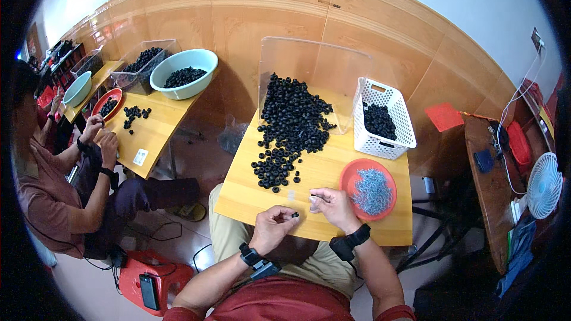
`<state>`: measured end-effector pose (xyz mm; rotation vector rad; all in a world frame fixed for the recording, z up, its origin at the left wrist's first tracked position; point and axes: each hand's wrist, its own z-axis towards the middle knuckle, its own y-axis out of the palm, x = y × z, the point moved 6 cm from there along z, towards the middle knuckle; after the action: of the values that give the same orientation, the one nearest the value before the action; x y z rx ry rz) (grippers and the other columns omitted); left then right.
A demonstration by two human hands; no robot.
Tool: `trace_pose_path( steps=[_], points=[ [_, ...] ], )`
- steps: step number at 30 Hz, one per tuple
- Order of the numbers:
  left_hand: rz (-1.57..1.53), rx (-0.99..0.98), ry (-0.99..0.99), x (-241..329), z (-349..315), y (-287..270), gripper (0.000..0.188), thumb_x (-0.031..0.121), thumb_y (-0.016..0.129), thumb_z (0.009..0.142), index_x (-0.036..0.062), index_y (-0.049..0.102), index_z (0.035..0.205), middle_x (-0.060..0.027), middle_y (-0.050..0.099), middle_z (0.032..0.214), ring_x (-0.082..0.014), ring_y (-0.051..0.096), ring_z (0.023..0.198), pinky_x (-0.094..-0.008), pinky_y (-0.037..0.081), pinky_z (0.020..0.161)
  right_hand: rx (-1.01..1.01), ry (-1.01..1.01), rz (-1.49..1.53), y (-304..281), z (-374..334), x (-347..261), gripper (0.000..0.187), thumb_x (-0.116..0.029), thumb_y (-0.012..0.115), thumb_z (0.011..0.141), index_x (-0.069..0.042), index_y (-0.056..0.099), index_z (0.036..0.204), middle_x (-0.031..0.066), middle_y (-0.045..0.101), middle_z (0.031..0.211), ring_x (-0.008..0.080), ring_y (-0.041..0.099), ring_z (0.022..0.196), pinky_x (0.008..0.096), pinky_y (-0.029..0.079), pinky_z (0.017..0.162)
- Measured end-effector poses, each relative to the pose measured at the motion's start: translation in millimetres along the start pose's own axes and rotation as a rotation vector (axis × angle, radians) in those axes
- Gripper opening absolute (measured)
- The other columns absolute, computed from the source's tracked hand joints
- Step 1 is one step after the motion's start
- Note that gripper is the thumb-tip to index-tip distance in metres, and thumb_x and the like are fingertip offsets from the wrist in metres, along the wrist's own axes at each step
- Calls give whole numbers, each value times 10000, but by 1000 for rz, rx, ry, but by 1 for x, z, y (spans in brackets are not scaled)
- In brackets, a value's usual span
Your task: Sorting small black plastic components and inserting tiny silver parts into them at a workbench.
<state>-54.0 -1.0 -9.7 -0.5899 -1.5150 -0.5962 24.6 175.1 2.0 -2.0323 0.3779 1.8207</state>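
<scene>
Both hands work above the front part of the bench (238, 201), a pale yellow top with a wood-like grain. Between the thumb and fingertips of my left hand (272, 226) I pinch one small black piece (295, 215), its surface dark and matte. My right hand (336, 207) is just beside it, fingertips drawn close together; a dark speck shows there, too small for me to tell whether I grip anything.

Beyond them lies a heap of black pieces (294, 116), stubby and rounded, many with a hole through the middle like thick rings. They spread from inside a clear, thin-walled plastic bin (315, 53) onto the wood, thinning to loose single ones toward me. To the right stands a white basket (389, 151), its stiff walls punched with rows of holes, more dark pieces inside. In front of it sits a round red plate (345, 193) with a raised rim, carrying a bristly tangle of slim, blue-silver bits (372, 192).

The plate is near the right edge of the bench, and the basket near the far right corner. Bare wood runs along the left front side and below the plate, leaving my wrists clear room at the near edge
</scene>
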Motion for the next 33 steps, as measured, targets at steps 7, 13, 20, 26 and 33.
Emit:
trace_pose_path(
  steps=[7, 13, 20, 26, 33],
  points=[
    [4, 15, -11, -6, 0, 3, 184, 47, 780, 817, -6, 694, 971, 3, 674, 839, -56, 601, 756, -217, 516, 697, -23, -234, -201, -8, -11, -9, 197, -88, 645, 946, 35, 682, 1095, 63, 697, 975, 115, 672, 873, 263, 580, 750],
    [12, 22, -4, -2, -1, 4, 179, 38, 773, 821, -6, 690, 974, 5, 672, 836, -60, 605, 760, -218, 518, 703, -36, -192, -105, -10, -21, -6, 180, -91, 668, 932, 39, 683, 1055, 70, 694, 970, 117, 669, 857, 261, 570, 782],
    [-56, 3, 29, 8, -3, 17, 209, 32, 766, 824, -5, 685, 1013, 0, 672, 837, -55, 601, 739, -207, 513, 676, -129, -107, 227, -3, -30, -6, 168, -85, 659, 937, 42, 642, 1046, 95, 693, 959, 150, 683, 862, 284, 575, 801],
    [-70, -17, 74, 9, -8, 20, 241, 38, 771, 828, 1, 670, 1043, -7, 674, 851, -58, 616, 775, -208, 527, 718, -213, -178, 265, 11, -36, -6, 109, -76, 689, 909, 19, 678, 963, 48, 625, 961, 121, 604, 897, 269, 508, 816],
    [-95, -18, 76, 16, -13, 21, 235, 33, 763, 835, -3, 655, 1041, -18, 687, 861, -74, 636, 776, -225, 543, 727, -235, -156, 199, 17, -39, -1, 120, -75, 683, 914, 25, 684, 982, 30, 601, 940, 117, 597, 907, 256, 509, 813]
  ],
)
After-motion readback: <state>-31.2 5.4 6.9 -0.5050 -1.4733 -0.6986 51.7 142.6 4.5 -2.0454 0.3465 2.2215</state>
